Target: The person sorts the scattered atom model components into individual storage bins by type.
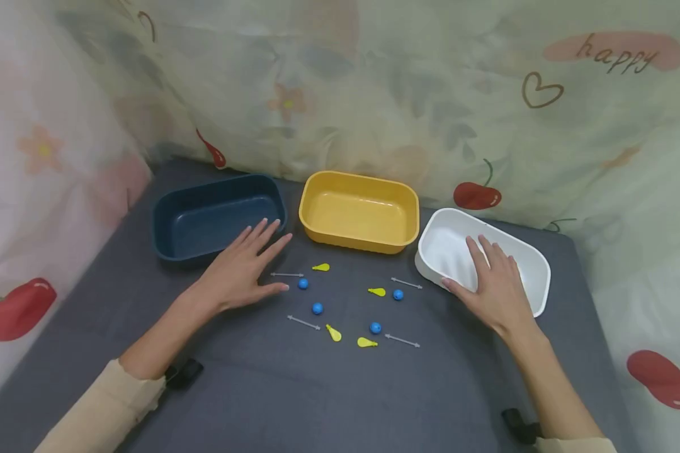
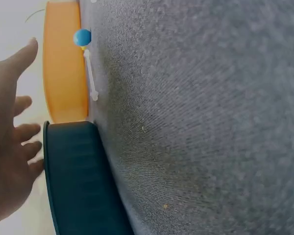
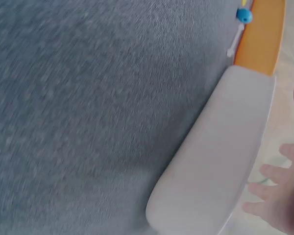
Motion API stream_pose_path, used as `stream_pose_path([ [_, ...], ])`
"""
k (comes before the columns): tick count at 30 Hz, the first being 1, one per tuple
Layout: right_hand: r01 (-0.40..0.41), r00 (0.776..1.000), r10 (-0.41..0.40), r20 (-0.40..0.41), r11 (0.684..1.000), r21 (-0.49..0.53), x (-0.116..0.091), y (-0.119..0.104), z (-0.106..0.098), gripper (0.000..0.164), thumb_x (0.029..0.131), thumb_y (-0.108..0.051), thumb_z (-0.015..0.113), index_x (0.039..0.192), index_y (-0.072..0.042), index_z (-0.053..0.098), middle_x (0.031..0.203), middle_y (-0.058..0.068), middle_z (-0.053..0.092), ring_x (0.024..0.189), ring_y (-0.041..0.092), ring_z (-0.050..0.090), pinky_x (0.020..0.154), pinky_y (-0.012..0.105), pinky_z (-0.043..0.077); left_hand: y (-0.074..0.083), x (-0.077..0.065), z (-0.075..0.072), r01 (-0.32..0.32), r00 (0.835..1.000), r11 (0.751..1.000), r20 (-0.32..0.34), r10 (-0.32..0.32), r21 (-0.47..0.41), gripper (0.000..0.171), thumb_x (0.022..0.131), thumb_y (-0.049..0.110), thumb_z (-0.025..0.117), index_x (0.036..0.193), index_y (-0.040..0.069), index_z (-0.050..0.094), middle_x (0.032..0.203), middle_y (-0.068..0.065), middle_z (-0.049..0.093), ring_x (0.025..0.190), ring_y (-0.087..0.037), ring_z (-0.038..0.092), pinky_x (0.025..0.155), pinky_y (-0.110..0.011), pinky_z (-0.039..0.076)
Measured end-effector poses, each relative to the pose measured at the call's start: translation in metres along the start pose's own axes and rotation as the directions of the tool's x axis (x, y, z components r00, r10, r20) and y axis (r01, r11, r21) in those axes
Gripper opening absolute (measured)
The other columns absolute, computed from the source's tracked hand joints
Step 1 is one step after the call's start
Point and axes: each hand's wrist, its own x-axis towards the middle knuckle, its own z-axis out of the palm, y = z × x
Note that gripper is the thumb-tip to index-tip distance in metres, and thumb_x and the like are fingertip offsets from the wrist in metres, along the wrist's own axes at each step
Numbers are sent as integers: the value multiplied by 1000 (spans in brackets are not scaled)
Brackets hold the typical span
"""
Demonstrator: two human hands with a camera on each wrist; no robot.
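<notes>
1. Three smooth trays with rounded corners greet us in the head view: a navy tray [image 1: 215, 229], a yellow tray [image 1: 362, 211] and a white tray [image 1: 446, 242], all on soft grey cloth [image 1: 294, 396]. We see the left hand [image 1: 235, 270] spread wide by the navy tray's near right corner, nothing held. Over the white tray, the right hand [image 1: 495, 286] is spread too, gripping nothing. Between them lie four round blue balls [image 1: 317, 308], four drop-shaped yellow pieces [image 1: 367, 342] and four thin grey rods [image 1: 402, 340] with arrow-like ends, scattered in front of the yellow tray.

2. Over to the left wrist, where we get the cloth's coarse woven grain and the navy tray's upright wall. The left hand's fingers stand apart near its rim; whether they touch, we can't tell.

3. Right wrist now: we have the white tray's rounded, plain wall up close, the right hand beyond its rim, fingers parted. Contact? We can't say.
</notes>
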Motion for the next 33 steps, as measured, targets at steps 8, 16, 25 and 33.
stream_pose_path([
  [8,1,999,0,-54,1000,25,-10,15,-10,92,86,-51,70,155,-5,30,155,27,30,139,51,28,112,64,18,2,-1,1,-114,991,993,-83,110,-42,93,85,60,69,159,22,27,164,-5,24,152,-25,13,120,-46,18],
  [16,-9,993,15,-114,999,52,-21,31,-12,90,85,-45,72,152,0,34,151,31,34,136,51,31,112,62,20,8,-4,2,-118,993,970,-25,115,-211,89,85,50,75,158,29,28,163,0,25,144,-25,36,103,-49,44],
  [25,-28,988,40,-151,997,78,-33,45,-16,89,85,-41,74,152,1,33,150,30,35,133,53,34,107,65,25,-2,-1,11,-39,998,922,24,52,-385,76,85,45,77,150,23,46,155,-1,42,139,-23,44,107,-48,41],
  [33,-84,989,100,-105,985,148,-46,54,-18,88,88,-39,73,155,-2,29,155,27,30,137,51,30,107,66,24,-11,3,16,9,999,869,50,18,-495,62,86,37,78,140,14,58,137,-4,61,121,-22,59,100,-45,48],
])
